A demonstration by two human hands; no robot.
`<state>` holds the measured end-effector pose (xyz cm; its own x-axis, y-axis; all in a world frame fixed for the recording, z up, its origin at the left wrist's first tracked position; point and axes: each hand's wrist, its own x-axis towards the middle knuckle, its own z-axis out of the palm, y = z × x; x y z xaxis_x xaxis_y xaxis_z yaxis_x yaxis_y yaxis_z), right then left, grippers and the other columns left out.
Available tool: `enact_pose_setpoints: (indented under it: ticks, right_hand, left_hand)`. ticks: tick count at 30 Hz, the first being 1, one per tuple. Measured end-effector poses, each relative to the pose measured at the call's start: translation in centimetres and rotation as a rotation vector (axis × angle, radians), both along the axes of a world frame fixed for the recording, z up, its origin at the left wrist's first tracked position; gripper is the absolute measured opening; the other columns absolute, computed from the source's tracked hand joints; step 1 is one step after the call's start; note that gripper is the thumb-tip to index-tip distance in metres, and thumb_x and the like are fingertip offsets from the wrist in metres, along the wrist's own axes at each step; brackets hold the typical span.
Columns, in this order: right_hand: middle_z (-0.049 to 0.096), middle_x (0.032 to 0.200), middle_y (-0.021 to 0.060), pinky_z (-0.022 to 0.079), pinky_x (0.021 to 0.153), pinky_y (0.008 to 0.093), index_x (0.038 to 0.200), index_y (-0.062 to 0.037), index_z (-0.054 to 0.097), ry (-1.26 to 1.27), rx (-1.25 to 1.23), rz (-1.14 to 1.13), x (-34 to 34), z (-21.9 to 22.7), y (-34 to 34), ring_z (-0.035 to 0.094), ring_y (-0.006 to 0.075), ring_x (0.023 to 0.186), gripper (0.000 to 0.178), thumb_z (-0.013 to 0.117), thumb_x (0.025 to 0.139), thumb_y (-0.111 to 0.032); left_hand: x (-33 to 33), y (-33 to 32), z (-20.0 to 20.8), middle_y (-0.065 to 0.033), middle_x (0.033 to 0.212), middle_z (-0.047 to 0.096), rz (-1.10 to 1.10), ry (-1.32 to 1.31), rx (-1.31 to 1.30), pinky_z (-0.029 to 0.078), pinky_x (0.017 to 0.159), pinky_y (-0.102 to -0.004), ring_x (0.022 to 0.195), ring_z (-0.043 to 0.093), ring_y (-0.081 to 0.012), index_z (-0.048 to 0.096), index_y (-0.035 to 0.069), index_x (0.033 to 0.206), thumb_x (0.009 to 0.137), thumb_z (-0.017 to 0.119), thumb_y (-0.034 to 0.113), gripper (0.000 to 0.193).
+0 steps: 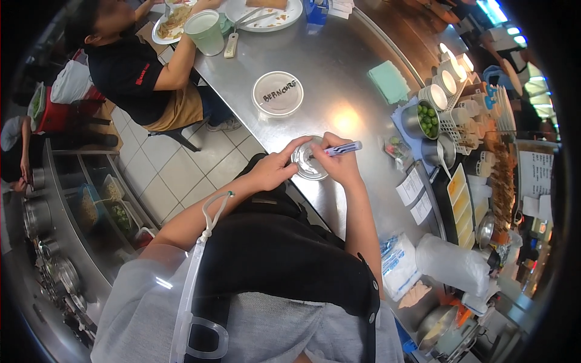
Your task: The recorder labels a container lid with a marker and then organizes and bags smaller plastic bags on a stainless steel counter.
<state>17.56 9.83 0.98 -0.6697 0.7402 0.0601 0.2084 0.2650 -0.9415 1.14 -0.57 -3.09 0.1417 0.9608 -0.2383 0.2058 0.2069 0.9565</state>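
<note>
My left hand (273,170) grips a round, see-through lidded container (310,173) by its left side, thumb and index finger at the rim. My right hand (343,164) is closed around a marker pen (345,149) with a pale, purplish barrel. Its tip end points down at the lid; whether it touches is hidden by my fingers. Just beyond, a larger round tub (277,94) with a white lid bears dark handwriting. Both containers stand on the steel counter (330,78), the smaller one close to its near left edge.
Across the counter's left edge sits a person in a black shirt (130,72), beside a green-tinted cup (204,33) and a plate of food (264,13). On the right are folded green napkins (389,82), a pot of limes (422,120), paper labels (413,195) and plastic bags (451,261).
</note>
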Motion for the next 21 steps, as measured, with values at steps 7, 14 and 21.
enact_pose_setpoints:
  ticks: [7,14,21]
  right_hand:
    - [0.044,0.054,-0.0015,0.03,0.049,0.0248,0.061,-0.0041,0.044,-0.026,0.017,-0.01,0.52,-0.68,0.34,0.037,0.0053,0.054,0.029,0.066,0.08,-0.009]
    - [0.041,0.054,-0.0009,0.03,0.048,0.0256,0.061,-0.004,0.042,-0.035,0.048,-0.046,0.06,-0.22,0.49,0.036,0.0061,0.054,0.03,0.064,0.08,-0.011]
    - [0.042,0.054,-0.0017,0.03,0.048,0.0253,0.061,-0.0045,0.042,-0.013,0.015,-0.043,0.42,-0.49,0.87,0.036,0.0058,0.054,0.031,0.065,0.08,-0.01]
  left_hand:
    - [-0.04,0.01,0.36,-0.0136,0.079,0.061,-0.005,-0.01,-0.003,0.047,0.073,-0.0379,0.074,0.062,-0.028,0.022,0.026,0.146,0.079,0.046,0.019,0.071]
    - [-0.14,0.07,0.54,-0.013,0.076,0.06,-0.004,-0.019,0.002,0.047,0.071,-0.0374,0.073,0.062,-0.0268,0.022,0.025,0.146,0.079,0.046,0.019,0.071]
    - [-0.2,-0.07,0.15,-0.0127,0.074,0.059,0.009,-0.004,-0.012,0.046,0.069,-0.0377,0.07,0.062,-0.0266,0.023,0.027,0.146,0.079,0.046,0.02,0.071]
